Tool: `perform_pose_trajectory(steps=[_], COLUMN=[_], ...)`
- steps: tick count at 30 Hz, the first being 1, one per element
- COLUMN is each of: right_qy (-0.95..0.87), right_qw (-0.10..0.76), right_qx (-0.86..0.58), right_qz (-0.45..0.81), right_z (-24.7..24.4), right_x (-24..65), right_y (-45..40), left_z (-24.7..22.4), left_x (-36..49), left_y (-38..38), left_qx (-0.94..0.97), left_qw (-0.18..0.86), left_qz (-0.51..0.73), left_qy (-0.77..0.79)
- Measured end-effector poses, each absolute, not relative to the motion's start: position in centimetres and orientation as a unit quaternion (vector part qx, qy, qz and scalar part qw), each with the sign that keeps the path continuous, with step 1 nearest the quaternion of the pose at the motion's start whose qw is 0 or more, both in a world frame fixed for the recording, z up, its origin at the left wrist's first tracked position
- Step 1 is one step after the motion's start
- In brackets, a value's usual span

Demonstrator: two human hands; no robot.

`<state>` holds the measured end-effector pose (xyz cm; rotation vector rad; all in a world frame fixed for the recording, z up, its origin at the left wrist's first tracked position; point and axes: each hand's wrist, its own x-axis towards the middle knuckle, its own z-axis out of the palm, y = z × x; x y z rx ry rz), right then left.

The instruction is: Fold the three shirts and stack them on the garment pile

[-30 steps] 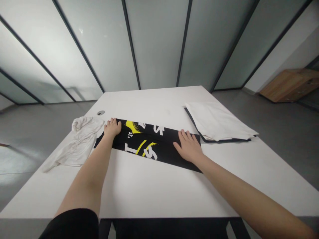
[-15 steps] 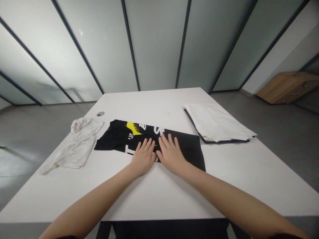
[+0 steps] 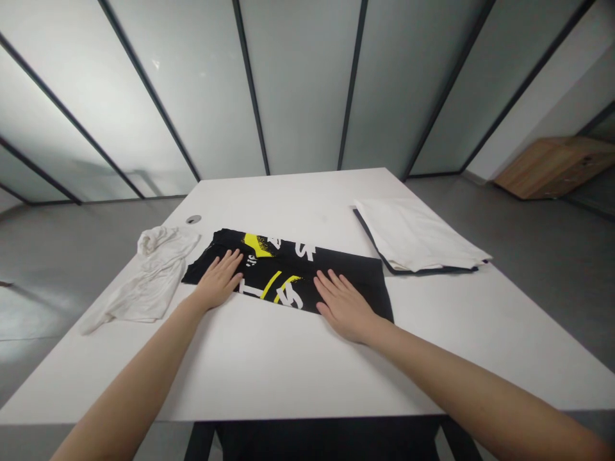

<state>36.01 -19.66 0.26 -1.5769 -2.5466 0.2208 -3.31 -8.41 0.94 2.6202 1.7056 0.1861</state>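
Note:
A folded black T-shirt (image 3: pixel 331 259) with a white and yellow print lies in a long strip across the middle of the table. My left hand (image 3: pixel 220 280) rests flat on its left part, fingers stretched out. On its right part, near the front edge, my right hand (image 3: pixel 343 306) lies flat with the fingers slightly spread. Neither hand grips the cloth. The palms cover small patches of the shirt.
The white table (image 3: pixel 288 371) carries a crumpled white garment (image 3: pixel 148 282) on the left. At the right lies a folded stack with white cloth (image 3: pixel 418 234) over dark cloth. A round grey cable cover (image 3: pixel 193 219) sits near the far left. Frosted glass panels stand behind.
My hands have moved apart across the shirt. The left slid to the left and the right a little to the right, uncovering the print between them.

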Motion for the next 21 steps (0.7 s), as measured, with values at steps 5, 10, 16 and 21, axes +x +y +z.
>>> perform_pose_trajectory(steps=[5, 10, 16, 21], right_qy=[-0.845, -0.829, -0.787, -0.773], right_qw=[0.063, 0.122, 0.151, 0.141], right_qx=[-0.525, -0.538, -0.597, -0.617], right_qz=[0.086, 0.095, 0.05, 0.046], right_z=[0.3, 0.8, 1.5, 1.6], right_x=[37.8, 38.2, 38.3, 38.5], right_y=[-20.1, -19.5, -18.8, -18.6], left_z=[2.4, 3.1, 2.6, 2.0], left_x=[-10.3, -11.8, -11.4, -10.7], left_y=[-7.4, -7.5, -6.9, -6.2], left_qx=[0.816, 0.779, 0.728, 0.656], left_qw=[0.036, 0.008, 0.023, 0.041], left_qz=[0.127, 0.146, 0.184, 0.264], left_qy=[0.563, 0.61, 0.659, 0.706])
